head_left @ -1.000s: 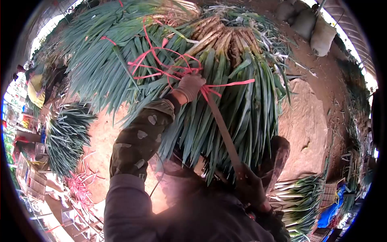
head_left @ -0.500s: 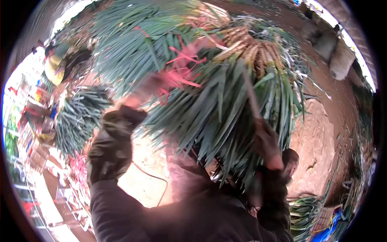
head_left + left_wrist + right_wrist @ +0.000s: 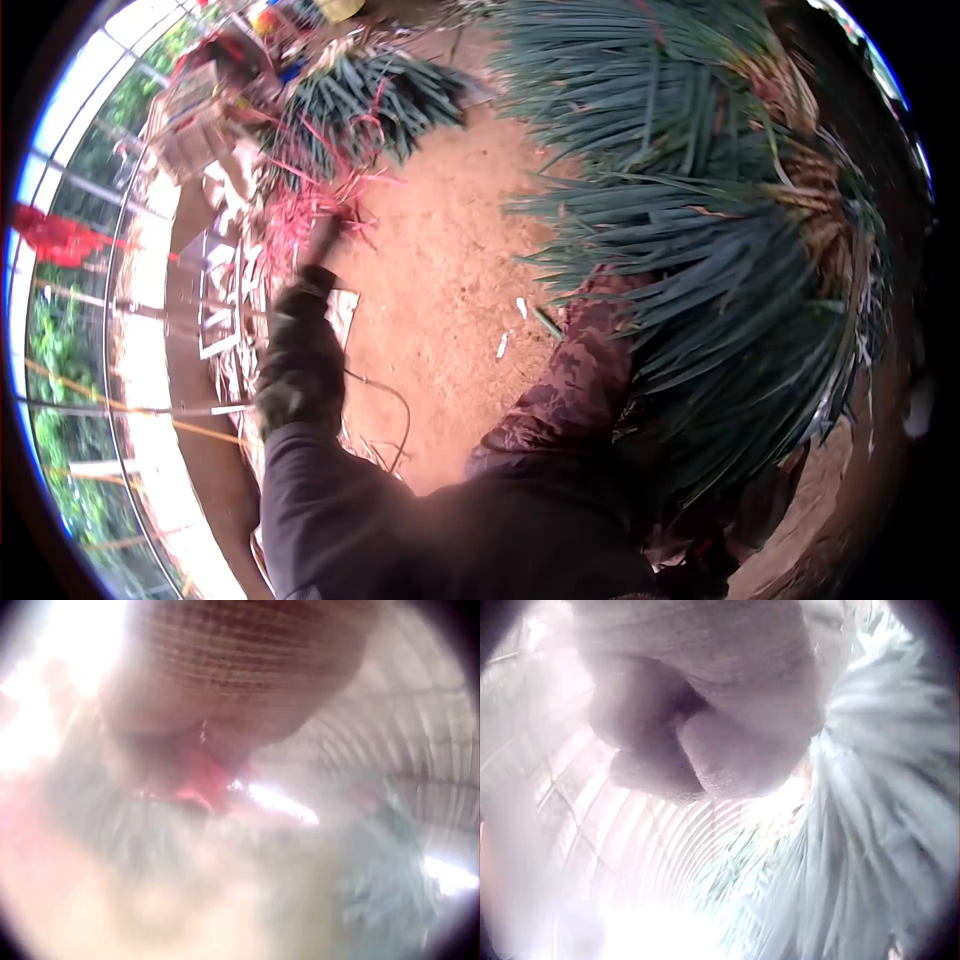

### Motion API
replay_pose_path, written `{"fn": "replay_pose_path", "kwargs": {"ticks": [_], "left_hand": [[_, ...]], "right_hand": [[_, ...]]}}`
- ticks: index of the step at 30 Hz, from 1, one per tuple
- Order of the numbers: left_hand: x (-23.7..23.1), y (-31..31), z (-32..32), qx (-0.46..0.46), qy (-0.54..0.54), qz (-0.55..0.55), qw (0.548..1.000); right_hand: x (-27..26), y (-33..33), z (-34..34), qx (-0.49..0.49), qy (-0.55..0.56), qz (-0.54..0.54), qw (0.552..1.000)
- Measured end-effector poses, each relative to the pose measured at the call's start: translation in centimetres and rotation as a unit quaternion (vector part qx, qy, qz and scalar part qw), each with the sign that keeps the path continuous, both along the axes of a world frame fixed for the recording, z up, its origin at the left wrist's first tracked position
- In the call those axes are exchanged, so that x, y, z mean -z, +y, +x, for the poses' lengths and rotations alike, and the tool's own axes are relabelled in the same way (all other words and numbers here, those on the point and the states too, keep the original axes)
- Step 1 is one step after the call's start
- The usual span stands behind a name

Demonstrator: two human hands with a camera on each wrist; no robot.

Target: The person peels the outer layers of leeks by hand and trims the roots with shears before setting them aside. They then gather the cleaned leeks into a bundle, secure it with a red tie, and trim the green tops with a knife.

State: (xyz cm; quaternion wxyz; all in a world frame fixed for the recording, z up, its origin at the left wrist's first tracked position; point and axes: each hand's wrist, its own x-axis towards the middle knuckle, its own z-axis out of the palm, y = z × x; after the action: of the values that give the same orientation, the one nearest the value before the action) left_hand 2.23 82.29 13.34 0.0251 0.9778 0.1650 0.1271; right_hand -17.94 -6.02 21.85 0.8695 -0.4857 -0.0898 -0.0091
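Observation:
My left hand (image 3: 328,238), in a knitted glove, reaches to the heap of pink-red plastic ribbons (image 3: 300,215) on the left. Under its curled fingers in the left wrist view shows a piece of red ribbon (image 3: 206,784), blurred. The right hand (image 3: 697,712) appears in its wrist view as a fist beside green onion leaves (image 3: 877,787); the head view does not show it. The long flat blade it held in the earlier frames is out of sight now. A big bundle of green onions (image 3: 700,270) lies against my right leg (image 3: 570,390), roots pointing away.
More green onions (image 3: 620,80) are piled at the top right. A smaller bundle (image 3: 360,100) lies behind the ribbon heap. Bare earth floor (image 3: 450,270) separates the piles. Baskets (image 3: 190,125) stand at the upper left, and a thin cord (image 3: 405,410) curves over the ground.
The left hand has left the onion bundle, carrying pink-red ribbons over to the heap. The view has turned left. The right hand and its blade have dropped out of the head view.

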Motion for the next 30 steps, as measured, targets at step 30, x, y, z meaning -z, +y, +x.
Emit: {"fn": "replay_pose_path", "kwargs": {"ticks": [30], "left_hand": [[4.4, 5.1, -2.7, 0.017, 0.2, 0.2, 0.959]], "right_hand": [[-4.0, 15.1, 6.7, -0.063, 0.182, -0.412, 0.891]]}}
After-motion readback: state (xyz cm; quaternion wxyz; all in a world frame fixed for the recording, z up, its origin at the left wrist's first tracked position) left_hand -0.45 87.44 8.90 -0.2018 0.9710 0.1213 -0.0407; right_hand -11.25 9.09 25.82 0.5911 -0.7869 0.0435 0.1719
